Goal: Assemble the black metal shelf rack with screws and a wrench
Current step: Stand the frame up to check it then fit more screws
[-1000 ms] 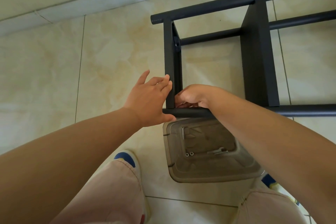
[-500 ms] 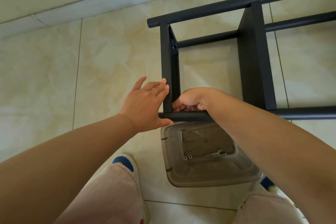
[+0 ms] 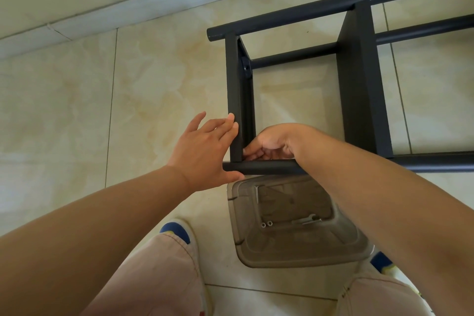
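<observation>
Our left hand (image 3: 205, 149) presses flat on the black rack (image 3: 237, 100); at its 3 o'clock, the right hand (image 3: 272, 143) curls, grasp unclear.

Bare forearms, no sleeves, watch or rings visible on left hand (image 3: 205, 151) or right hand (image 3: 275, 142). Pale pink trousers (image 3: 159, 279) with stitched hems. White shoes (image 3: 179, 231) with blue toe caps, yellow trim on both.

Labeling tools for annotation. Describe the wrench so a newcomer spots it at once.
Start at the translucent plastic bin on the floor tiles, just below the rack's near black tube. The wrench lies flat on its bottom, right of two small round nuts; unlike the long thin screw, it is a flat open-ended strip.
</observation>
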